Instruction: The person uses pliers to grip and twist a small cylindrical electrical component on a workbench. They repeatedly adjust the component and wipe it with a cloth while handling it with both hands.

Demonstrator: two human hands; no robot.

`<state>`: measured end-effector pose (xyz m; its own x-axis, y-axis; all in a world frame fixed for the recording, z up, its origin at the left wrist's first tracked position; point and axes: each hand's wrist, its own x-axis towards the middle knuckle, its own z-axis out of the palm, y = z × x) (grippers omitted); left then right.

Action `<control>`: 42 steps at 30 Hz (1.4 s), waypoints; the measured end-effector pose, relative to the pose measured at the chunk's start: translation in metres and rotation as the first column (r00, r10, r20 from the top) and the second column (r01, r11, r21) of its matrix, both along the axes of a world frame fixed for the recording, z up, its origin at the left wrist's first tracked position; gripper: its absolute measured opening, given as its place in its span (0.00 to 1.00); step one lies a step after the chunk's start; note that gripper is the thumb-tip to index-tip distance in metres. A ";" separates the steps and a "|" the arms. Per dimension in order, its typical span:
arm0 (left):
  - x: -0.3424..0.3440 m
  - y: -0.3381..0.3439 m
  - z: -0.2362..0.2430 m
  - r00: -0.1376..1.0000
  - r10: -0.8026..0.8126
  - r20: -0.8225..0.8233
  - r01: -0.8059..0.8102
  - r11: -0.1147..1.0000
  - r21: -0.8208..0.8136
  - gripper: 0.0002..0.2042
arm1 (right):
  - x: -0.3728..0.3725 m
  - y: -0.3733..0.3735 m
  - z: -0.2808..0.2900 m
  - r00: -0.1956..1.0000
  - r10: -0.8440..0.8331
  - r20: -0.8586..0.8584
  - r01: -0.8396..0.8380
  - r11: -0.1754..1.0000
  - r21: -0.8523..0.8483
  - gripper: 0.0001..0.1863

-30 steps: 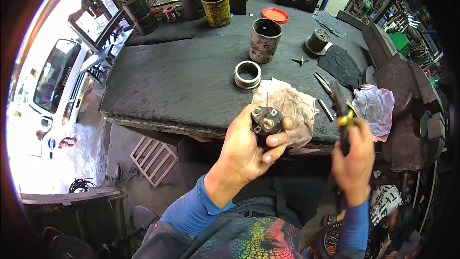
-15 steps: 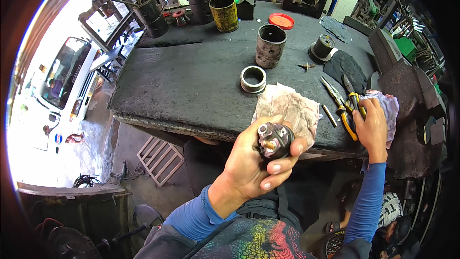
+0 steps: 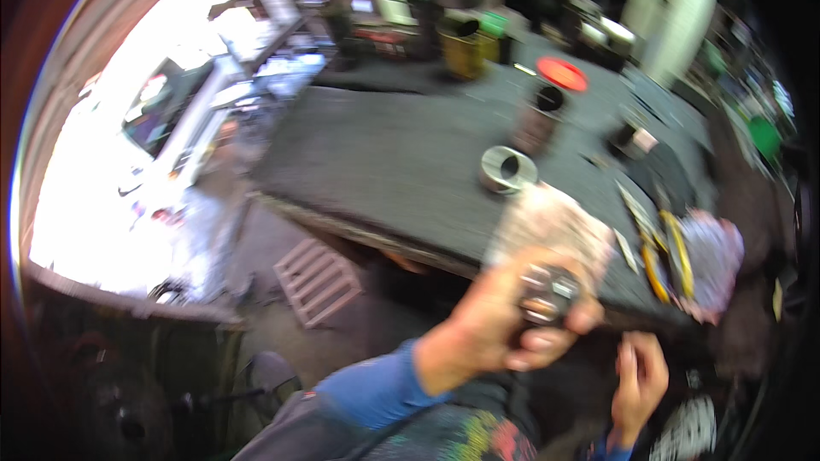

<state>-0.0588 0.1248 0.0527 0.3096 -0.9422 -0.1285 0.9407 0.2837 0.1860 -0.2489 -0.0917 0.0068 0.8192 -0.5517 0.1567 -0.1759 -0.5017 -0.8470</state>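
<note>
The whole view is smeared by motion. My left hand is closed around a dark, round metal part with terminal studs, its studded end turned up toward me, in front of the bench edge. My right hand is below the bench's front edge at the lower right, fingers loosely bent, with nothing visible in them. Two pliers with yellow handles lie on the bench above it, beside a crumpled pale purple rag. A stained pinkish cloth lies just beyond my left hand.
On the dark workbench stand a metal ring, a dirty cylindrical can and a yellow can. A red lid lies farther back. A slatted frame is on the floor at left.
The view has swung, shifting the bench right and down. My right hand has left the pliers and drawn back below the bench edge. My left hand keeps hold of the studded part.
</note>
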 end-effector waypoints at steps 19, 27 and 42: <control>0.028 0.013 0.000 0.923 0.294 0.248 -0.280 0.956 -0.090 0.28 | -0.082 0.025 -0.235 0.987 -0.099 -0.129 0.018 0.854 -0.520 0.06; 0.021 -0.030 -0.016 0.967 0.184 0.177 -0.134 0.956 -0.261 0.24 | -0.091 0.043 -0.200 0.953 -0.225 -0.203 0.136 0.917 -0.376 0.04; -0.001 -0.028 -0.011 0.920 0.109 0.376 0.007 0.956 -0.294 0.24 | -0.090 0.044 -0.202 0.955 -0.202 -0.216 0.115 0.927 -0.356 0.04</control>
<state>-0.0594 0.0967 0.0420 0.3288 -0.9019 0.2802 0.7946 0.4246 0.4341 -0.3392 -0.0473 -0.1949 0.7616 -0.6274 0.1623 -0.4560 -0.6968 -0.5537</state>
